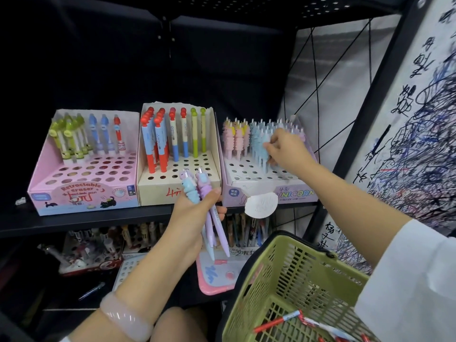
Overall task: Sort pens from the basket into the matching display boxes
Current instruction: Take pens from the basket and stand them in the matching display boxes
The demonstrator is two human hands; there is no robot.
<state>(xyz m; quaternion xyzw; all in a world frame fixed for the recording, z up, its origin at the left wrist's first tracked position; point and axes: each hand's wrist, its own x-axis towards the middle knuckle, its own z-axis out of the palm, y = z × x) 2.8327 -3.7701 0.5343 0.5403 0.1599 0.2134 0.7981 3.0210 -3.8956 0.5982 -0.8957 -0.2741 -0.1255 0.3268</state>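
Two ridged rubbery pens (197, 191) gripped in left hand (195, 213); right hand (286, 149) pinches blue pen (265, 154) in unicorn box (269, 191), tip hidden.

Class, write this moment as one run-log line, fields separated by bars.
left hand: holds unicorn pens | right hand: placing blue pen in unicorn box | basket: red pens left

Left hand (195, 213) grips unicorn pens (204, 193); right hand (283, 149) pinches a blue pen (265, 154) in the unicorn box (269, 191).

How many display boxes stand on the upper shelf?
3: the pink eraser box on the left, the cream box in the middle, and the unicorn box on the right.
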